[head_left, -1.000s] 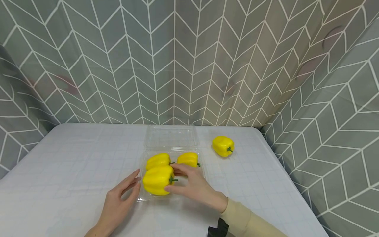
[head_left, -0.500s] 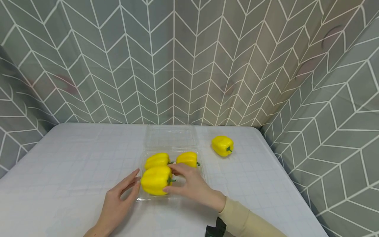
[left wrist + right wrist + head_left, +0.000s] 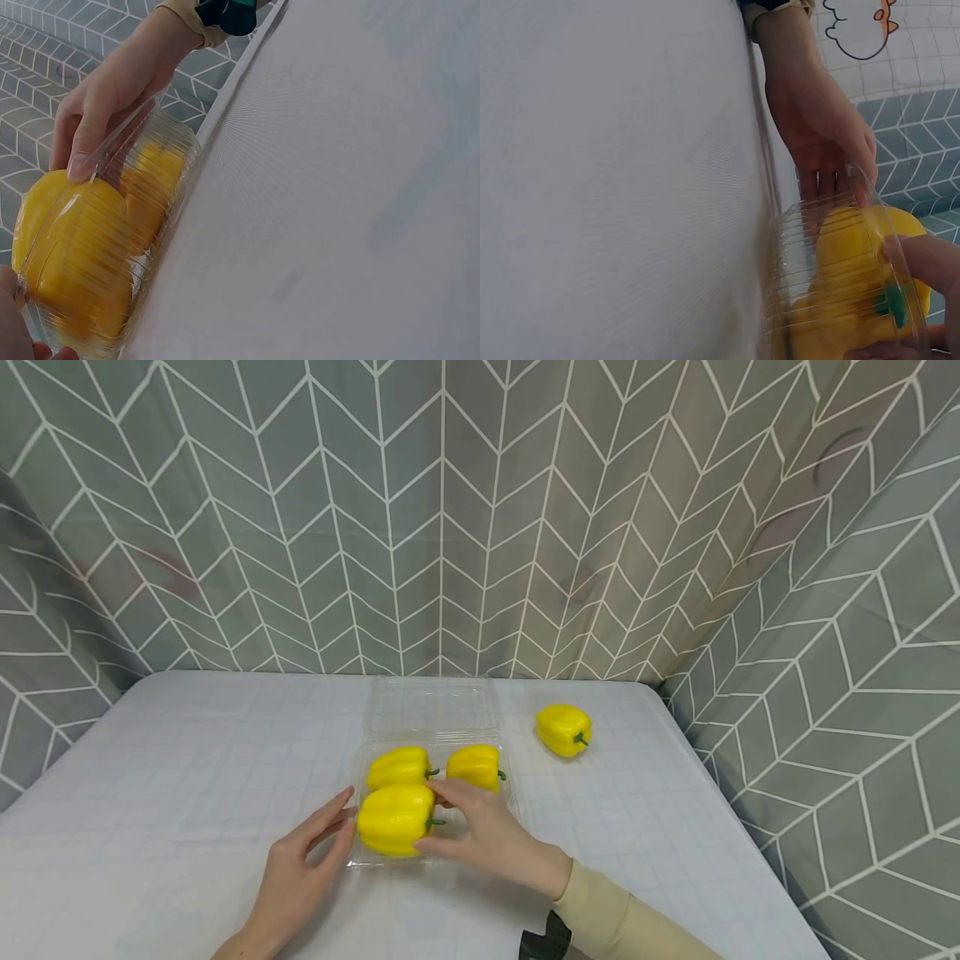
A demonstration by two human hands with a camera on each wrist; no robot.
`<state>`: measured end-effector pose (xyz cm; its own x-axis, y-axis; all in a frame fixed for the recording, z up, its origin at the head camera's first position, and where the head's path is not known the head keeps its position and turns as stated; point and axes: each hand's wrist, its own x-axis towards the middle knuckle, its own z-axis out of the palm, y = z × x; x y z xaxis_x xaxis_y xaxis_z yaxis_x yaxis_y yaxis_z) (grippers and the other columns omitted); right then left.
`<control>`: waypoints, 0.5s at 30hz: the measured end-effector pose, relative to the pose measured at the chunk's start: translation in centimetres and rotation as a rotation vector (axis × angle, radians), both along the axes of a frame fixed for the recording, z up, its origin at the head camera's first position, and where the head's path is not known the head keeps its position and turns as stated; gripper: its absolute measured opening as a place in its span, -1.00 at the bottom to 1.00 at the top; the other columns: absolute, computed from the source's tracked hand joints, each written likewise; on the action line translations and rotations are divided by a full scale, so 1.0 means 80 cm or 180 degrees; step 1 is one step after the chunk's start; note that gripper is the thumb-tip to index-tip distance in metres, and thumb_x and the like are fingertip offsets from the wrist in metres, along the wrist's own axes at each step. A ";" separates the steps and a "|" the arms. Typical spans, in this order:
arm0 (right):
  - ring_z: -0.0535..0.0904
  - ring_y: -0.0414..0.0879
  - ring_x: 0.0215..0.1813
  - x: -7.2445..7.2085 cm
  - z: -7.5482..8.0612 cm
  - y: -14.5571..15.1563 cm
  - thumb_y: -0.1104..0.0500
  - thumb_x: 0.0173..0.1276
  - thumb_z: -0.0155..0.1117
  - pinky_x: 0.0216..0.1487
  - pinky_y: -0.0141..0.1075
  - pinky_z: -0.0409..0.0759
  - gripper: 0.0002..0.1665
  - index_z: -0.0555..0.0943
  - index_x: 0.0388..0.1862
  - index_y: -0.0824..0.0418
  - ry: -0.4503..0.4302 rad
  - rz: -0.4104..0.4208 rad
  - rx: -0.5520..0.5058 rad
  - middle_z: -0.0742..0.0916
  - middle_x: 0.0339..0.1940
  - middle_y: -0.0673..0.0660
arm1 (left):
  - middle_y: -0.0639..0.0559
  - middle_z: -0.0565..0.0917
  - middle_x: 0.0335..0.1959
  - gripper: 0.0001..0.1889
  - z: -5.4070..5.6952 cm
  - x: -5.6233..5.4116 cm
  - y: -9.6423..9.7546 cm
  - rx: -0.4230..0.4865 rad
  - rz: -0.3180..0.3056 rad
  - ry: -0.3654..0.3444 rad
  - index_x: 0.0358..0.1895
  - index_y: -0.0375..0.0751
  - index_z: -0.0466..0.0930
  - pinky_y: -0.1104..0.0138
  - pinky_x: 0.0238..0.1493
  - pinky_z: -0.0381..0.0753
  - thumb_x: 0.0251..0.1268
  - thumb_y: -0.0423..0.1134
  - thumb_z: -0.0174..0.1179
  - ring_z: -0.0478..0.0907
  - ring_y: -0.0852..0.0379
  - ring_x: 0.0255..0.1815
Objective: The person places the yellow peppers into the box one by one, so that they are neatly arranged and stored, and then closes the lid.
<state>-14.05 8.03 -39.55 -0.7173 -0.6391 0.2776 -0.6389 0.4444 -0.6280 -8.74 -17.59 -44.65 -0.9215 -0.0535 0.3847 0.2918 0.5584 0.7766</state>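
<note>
Yellow bell pepper (image 3: 393, 820): at the near left of the clear clamshell container (image 3: 377, 863), lying on its side with the stem toward the right; the wrist views show it bulging above the container's rim.
Right hand (image 3: 487, 831): thumb and fingers bent in a part-spread pinch around the stem end of that pepper.
Left hand (image 3: 303, 868): fingers fairly straight, thumb apart, placed against the container's left side as if to steady it; no pepper in its hold.
Other peppers inside: one at the far left (image 3: 397, 767), just behind the pinched one, and one at the far right (image 3: 474, 764); the near right part is partly hidden by the right hand.
Container lid (image 3: 435, 706): folded back flat on the far side.
Step in hand: seems to be seating the third pepper, with the grip not yet released.
Next move: would call for loosening the right thumb and fingers without tipping the pepper, then reaching to the far right.
Loose pepper (image 3: 564, 730): outside the container, at the far right of the white surface (image 3: 187, 760), likely the remaining one.
</note>
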 end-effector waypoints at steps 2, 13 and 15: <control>0.62 -0.12 0.10 -0.001 0.000 0.000 -0.08 0.27 0.48 0.19 -0.35 0.65 -0.23 0.46 0.37 0.17 -0.0075 -0.0010 -0.0020 0.66 0.19 0.01 | -0.02 0.63 0.25 -0.52 0.000 0.000 0.000 0.0004 -0.0004 -0.0001 0.40 -0.08 0.46 0.74 0.13 0.47 0.44 -0.24 0.22 0.61 0.45 0.03; 0.61 -0.20 0.04 -0.001 -0.003 -0.003 -0.09 0.35 0.39 0.14 -0.39 0.66 -0.37 0.53 0.31 0.14 -0.0105 -0.0086 -0.0167 0.69 0.09 -0.03 | -0.03 0.63 0.26 -0.52 0.002 0.000 0.001 -0.0006 0.0030 -0.0008 0.39 -0.13 0.48 0.76 0.14 0.44 0.44 -0.23 0.22 0.61 0.45 0.04; 0.61 -0.18 0.06 0.001 -0.003 -0.003 -0.08 0.33 0.42 0.15 -0.39 0.66 -0.35 0.52 0.31 0.16 -0.0013 -0.0069 -0.0108 0.69 0.12 0.00 | -0.03 0.63 0.25 -0.52 0.003 0.000 0.002 -0.0009 0.0037 -0.0003 0.38 -0.13 0.48 0.76 0.13 0.45 0.44 -0.23 0.23 0.61 0.44 0.03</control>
